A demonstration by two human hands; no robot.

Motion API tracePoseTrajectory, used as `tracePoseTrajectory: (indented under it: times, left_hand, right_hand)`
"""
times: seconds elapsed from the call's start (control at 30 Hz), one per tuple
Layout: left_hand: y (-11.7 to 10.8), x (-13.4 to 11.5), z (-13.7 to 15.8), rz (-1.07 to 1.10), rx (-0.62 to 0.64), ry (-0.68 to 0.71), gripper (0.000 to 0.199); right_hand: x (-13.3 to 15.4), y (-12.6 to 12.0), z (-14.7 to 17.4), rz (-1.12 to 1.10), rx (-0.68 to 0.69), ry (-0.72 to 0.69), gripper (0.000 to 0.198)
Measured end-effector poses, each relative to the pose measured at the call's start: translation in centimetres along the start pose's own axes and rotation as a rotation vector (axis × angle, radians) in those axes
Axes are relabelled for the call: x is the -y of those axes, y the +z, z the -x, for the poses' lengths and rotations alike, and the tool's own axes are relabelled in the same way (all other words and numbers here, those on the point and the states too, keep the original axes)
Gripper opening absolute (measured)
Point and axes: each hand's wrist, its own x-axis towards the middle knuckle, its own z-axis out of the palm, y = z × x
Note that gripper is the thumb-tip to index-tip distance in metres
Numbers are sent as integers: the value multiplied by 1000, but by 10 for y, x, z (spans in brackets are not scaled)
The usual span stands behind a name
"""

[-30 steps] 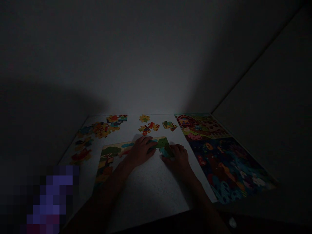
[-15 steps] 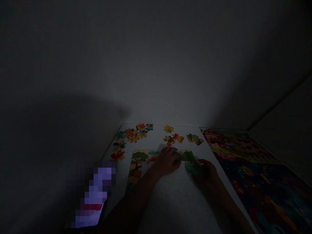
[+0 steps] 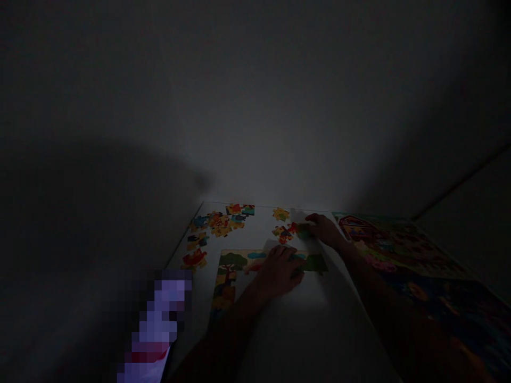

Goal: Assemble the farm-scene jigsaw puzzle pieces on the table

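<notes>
The scene is very dark. A partly joined jigsaw strip (image 3: 231, 266) with a tree and green patches lies on the white table (image 3: 303, 330). My left hand (image 3: 279, 271) rests flat on that strip, fingers spread over its top row. My right hand (image 3: 325, 229) is stretched to the far side of the table, its fingers on a loose green and yellow piece (image 3: 304, 230) beside a red and yellow piece (image 3: 283, 232). Whether the piece is gripped or only touched is too dim to tell.
Several loose coloured pieces (image 3: 217, 222) lie scattered at the table's far left, and one yellow piece (image 3: 280, 214) sits near the back edge. Two finished picture puzzles (image 3: 399, 239) lie along the right side. A blurred-out bright patch (image 3: 155, 330) sits at the lower left. A wall stands behind.
My right hand has left the green end of the strip and reached forward to the loose pieces at the back. My left hand stays on the strip. The view has shifted slightly.
</notes>
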Motion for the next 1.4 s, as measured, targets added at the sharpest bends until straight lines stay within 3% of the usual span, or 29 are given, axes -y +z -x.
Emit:
tracePoseTrajectory:
  times: [0.07,0.1,0.17,0.27,0.37,0.43,0.7,0.9,1.03,1.1,1.27,1.4]
  left_hand:
    - [0,0,0,2,-4,6,29]
    - [1,0,0,-1,-2,10,29]
    - [2,2,-1,-29,24,16,30]
    - [6,5,-3,-73,79,19,34]
    - [8,8,-5,-64,85,23,39]
    - [9,8,-5,-61,86,28,42]
    - [7,6,-4,-90,97,16,30]
    - [5,5,-3,-61,74,17,32]
    - [2,3,-2,-36,48,9,31]
    - [1,2,-2,-21,35,2,30]
    - [-1,0,-2,6,6,1,30]
    - [-1,0,-2,2,9,-4,29]
  right_hand:
    - [24,19,-9,211,-38,-110,27]
    - [38,32,-13,239,11,-177,28]
    - [69,59,-22,196,173,-324,31]
    - [106,96,-37,177,249,-437,43]
    - [122,117,-47,266,305,-483,50]
    - [122,121,-48,342,306,-440,47]
    - [105,107,-36,378,304,-342,41]
    - [92,96,-33,250,228,-249,64]
    - [78,76,-20,13,174,-174,25]
    - [66,61,-8,-133,177,-141,19]
    - [16,19,31,-417,70,-24,48]
    - [-26,-7,50,-399,-70,126,62]
